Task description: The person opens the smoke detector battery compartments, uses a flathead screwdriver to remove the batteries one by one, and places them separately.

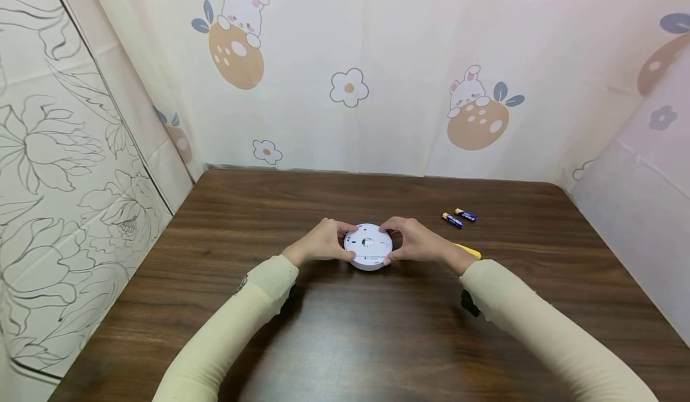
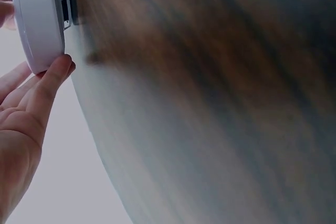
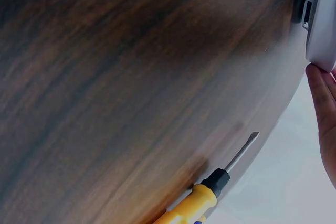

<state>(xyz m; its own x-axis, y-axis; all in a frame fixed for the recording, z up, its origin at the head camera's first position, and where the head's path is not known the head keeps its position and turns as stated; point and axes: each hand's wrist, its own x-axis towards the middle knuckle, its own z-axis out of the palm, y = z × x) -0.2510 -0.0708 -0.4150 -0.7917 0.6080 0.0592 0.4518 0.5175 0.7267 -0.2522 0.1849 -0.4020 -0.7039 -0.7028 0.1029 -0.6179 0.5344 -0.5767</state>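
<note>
A round white disc-shaped device (image 1: 369, 245) rests on the dark wooden table (image 1: 345, 330) in the head view, its flat face with a centre hole turned up. My left hand (image 1: 322, 241) grips its left rim and my right hand (image 1: 414, 239) grips its right rim, fingers curled round the edge. The left wrist view shows the device's white rim (image 2: 37, 19) with my thumb (image 2: 52, 80) against it. In the right wrist view, the device's rim (image 3: 321, 24) sits at the upper right above my fingers (image 3: 323, 98).
Two blue batteries (image 1: 459, 217) lie on the table to the right of the device. A yellow-handled screwdriver (image 3: 210, 195) lies behind my right wrist, its tip (image 1: 468, 250) peeking out in the head view. Patterned fabric walls close in the table on three sides.
</note>
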